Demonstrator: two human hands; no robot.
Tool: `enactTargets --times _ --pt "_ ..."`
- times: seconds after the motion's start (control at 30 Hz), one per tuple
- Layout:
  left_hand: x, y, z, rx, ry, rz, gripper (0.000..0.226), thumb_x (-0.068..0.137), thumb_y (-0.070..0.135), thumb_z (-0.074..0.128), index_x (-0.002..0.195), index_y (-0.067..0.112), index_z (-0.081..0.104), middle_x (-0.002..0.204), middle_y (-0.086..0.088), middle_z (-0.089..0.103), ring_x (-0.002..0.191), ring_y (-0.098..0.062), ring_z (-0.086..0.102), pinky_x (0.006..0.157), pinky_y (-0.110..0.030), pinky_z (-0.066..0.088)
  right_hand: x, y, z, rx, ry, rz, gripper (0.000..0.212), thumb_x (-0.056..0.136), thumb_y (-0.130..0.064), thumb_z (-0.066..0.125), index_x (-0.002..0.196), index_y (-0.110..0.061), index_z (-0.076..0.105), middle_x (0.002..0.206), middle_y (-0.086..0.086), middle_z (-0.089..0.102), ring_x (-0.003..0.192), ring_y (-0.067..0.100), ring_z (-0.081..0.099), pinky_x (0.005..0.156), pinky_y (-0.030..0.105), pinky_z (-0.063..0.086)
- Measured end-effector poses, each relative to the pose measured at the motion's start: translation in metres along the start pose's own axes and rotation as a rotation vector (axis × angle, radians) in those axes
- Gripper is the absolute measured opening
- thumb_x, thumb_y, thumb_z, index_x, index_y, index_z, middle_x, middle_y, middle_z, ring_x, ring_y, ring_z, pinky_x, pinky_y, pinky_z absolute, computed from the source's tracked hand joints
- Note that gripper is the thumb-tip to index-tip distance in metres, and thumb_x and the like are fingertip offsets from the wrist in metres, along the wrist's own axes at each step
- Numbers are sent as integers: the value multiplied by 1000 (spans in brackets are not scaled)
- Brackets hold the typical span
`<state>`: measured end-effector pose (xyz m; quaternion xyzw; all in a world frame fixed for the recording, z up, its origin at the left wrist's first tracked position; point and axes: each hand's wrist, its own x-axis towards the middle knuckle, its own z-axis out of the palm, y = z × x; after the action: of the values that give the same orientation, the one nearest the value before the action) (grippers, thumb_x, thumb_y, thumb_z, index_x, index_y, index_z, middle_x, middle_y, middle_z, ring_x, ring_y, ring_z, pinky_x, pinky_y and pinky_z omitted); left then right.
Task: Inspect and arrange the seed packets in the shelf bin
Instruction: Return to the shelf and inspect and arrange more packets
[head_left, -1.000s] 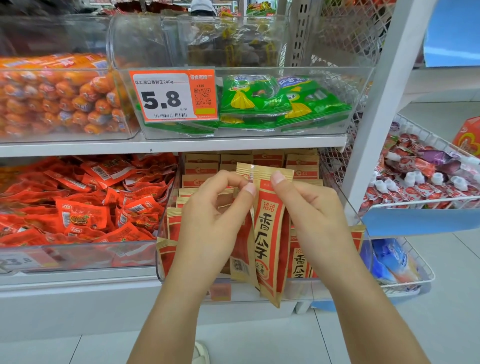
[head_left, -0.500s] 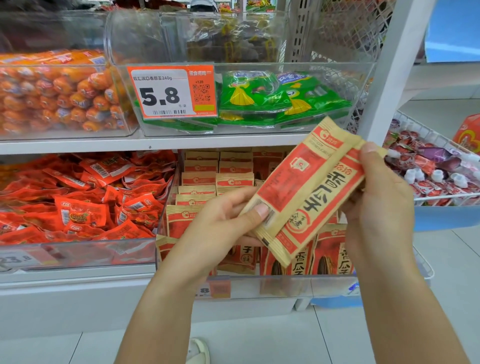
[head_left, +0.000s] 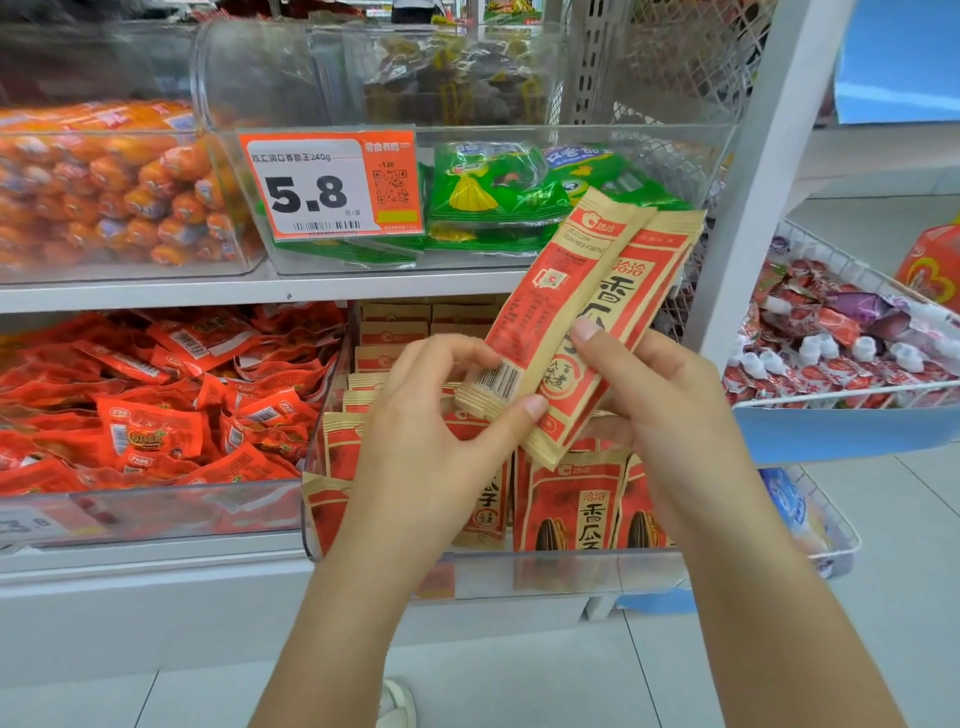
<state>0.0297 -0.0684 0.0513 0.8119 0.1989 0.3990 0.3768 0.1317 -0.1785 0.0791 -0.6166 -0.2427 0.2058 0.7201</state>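
Two tan-and-red seed packets (head_left: 582, 312) are held together, tilted up to the right, in front of the lower shelf. My left hand (head_left: 441, 431) pinches their lower end near the barcode, thumb on the front. My right hand (head_left: 660, 405) grips them from the right, its thumb lying across the front packet. Below and behind them a clear shelf bin (head_left: 571, 571) holds several more of the same seed packets (head_left: 571, 509), some standing at the front, others stacked flat at the back.
A clear bin of red snack packs (head_left: 156, 415) sits left of the seed bin. Above are bins of orange sausages (head_left: 104, 192) and green packs (head_left: 493, 192) with a 5.8 price tag (head_left: 327, 182). A white upright (head_left: 758, 171) and a wire basket (head_left: 841, 353) stand at right.
The packets have tilted steeper and drawn closer, now showing as two side by side. My left hand shifted its pinch to the barcode end; my right thumb moved onto the front.
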Motion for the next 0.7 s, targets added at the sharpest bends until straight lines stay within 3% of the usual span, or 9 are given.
enactTargets --times 0.07,0.13,0.2,0.33,0.47,0.57,0.7 --pt "1 -5 1 106 32 124 21 85 42 68 95 26 61 107 16 58 101 1 56 86 -21 50 0 0 1 30 14 14 13 91 -28 64 92 -18 73 86 4 77 75 17 73 57 24 56" --pt "0 -8 3 199 37 234 23 91 40 57 97 18 61 112 9 58 98 1 54 85 -10 43 0 0 2 45 32 14 14 91 -27 64 92 -17 73 87 5 77 76 18 73 57 24 56" --pt "-2 -9 7 270 23 266 26 96 36 46 98 13 59 115 4 57 96 -2 51 81 -9 38 0 1 3 30 38 2 14 91 -27 64 91 -17 74 87 6 77 77 20 73 58 26 57" --pt "-2 -13 16 306 38 245 30 100 30 36 93 8 56 120 -4 55 94 -8 48 74 -18 35 -1 2 2 15 24 -7 13 90 -25 65 94 -16 74 84 4 77 74 18 74 60 27 59" --pt "0 -19 16 223 50 172 22 98 23 40 86 10 53 111 5 50 87 7 41 77 -6 33 -1 4 3 -29 3 -31 10 89 -25 67 88 -18 74 79 1 77 71 15 73 56 23 56" --pt "1 -20 13 177 10 129 16 95 20 43 85 13 54 109 7 51 98 19 42 81 2 29 -1 5 5 -70 14 -68 10 89 -27 67 84 -22 75 77 -2 76 72 15 73 58 28 59" --pt "2 -22 13 170 -16 125 16 95 19 43 85 15 54 108 7 53 100 20 42 81 4 27 -1 5 4 -104 4 -91 11 90 -29 66 86 -23 75 77 -4 76 73 14 73 58 28 60"
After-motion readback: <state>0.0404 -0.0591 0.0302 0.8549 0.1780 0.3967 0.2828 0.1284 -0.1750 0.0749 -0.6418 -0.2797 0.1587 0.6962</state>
